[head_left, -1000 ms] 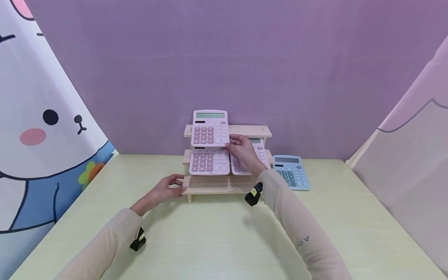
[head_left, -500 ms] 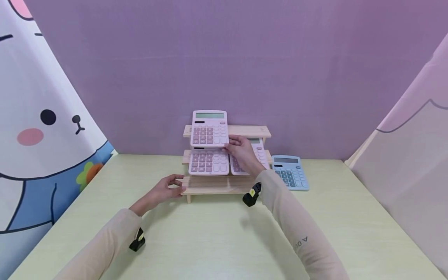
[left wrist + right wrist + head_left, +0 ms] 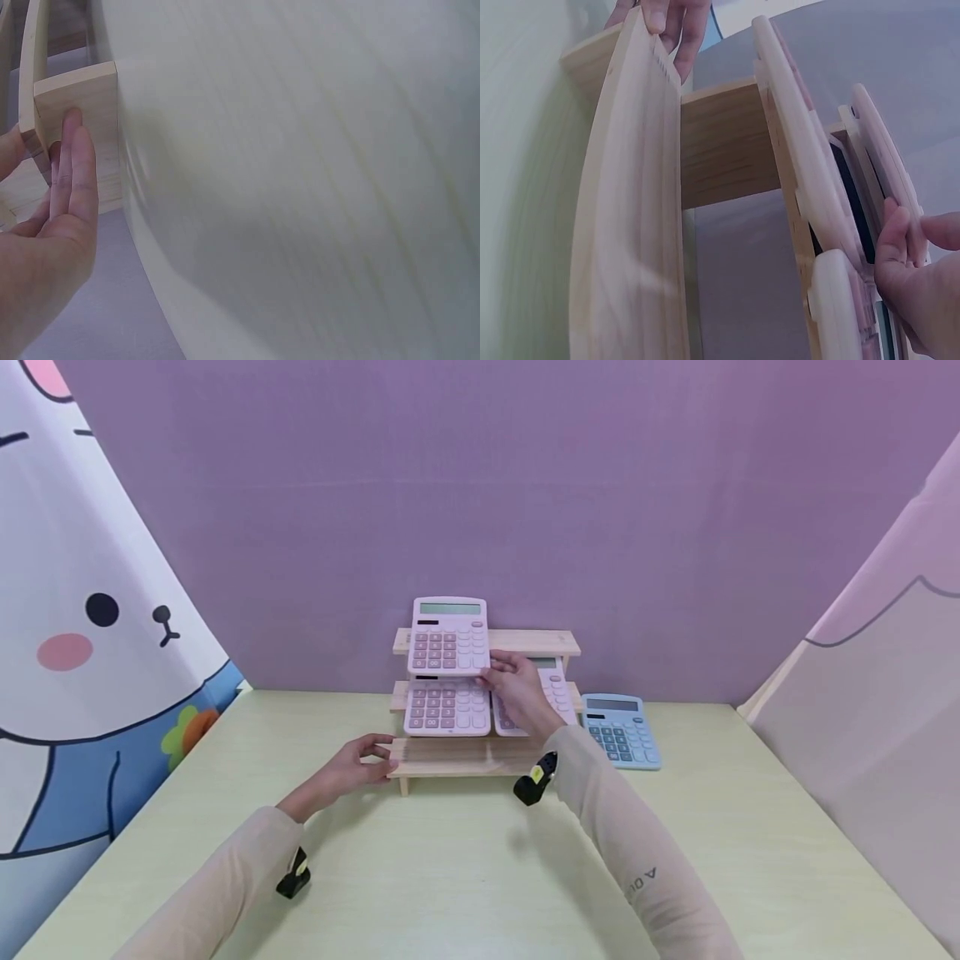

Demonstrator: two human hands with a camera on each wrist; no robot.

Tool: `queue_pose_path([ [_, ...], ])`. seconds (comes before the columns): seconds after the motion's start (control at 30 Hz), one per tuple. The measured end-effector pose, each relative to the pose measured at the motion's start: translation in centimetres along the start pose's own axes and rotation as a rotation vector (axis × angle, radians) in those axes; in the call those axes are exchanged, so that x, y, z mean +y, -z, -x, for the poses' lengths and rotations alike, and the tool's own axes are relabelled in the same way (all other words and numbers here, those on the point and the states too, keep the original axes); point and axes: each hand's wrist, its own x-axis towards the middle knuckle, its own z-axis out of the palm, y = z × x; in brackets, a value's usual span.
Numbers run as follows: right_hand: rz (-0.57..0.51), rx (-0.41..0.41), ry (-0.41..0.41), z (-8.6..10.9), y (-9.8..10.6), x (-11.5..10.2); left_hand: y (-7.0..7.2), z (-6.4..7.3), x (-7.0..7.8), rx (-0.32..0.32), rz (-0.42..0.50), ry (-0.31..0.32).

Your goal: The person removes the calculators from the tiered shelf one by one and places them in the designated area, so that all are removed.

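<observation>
A three-tier wooden stand (image 3: 465,756) holds pink calculators on its upper two tiers. On the top tier's left, a pink calculator (image 3: 448,639) leans upright, and my right hand (image 3: 522,689) pinches its lower right corner between thumb and fingers. One tier down are another pink calculator (image 3: 448,708) at left and a third pink calculator (image 3: 555,689) at right, partly hidden behind the right hand. My left hand (image 3: 351,766) grips the left end of the lowest shelf. In the left wrist view its fingers (image 3: 81,172) lie under the board against the leg panel (image 3: 90,97).
A blue calculator (image 3: 621,731) lies on the pale table (image 3: 465,868) just right of the stand. Behind rises a purple cloth backdrop (image 3: 480,502). Printed curtains hang at both sides, with a cartoon animal (image 3: 97,677) at left.
My right wrist has shifted slightly left, its fingers still at the top calculator's corner. The left hand, stand and calculators look unchanged.
</observation>
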Motion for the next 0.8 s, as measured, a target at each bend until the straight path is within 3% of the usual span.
queue_pose_path([
  [0.8, -0.093, 0.014, -0.001, 0.52, -0.22, -0.03, 0.18, 0.35, 0.22, -0.015, 0.021, -0.030],
])
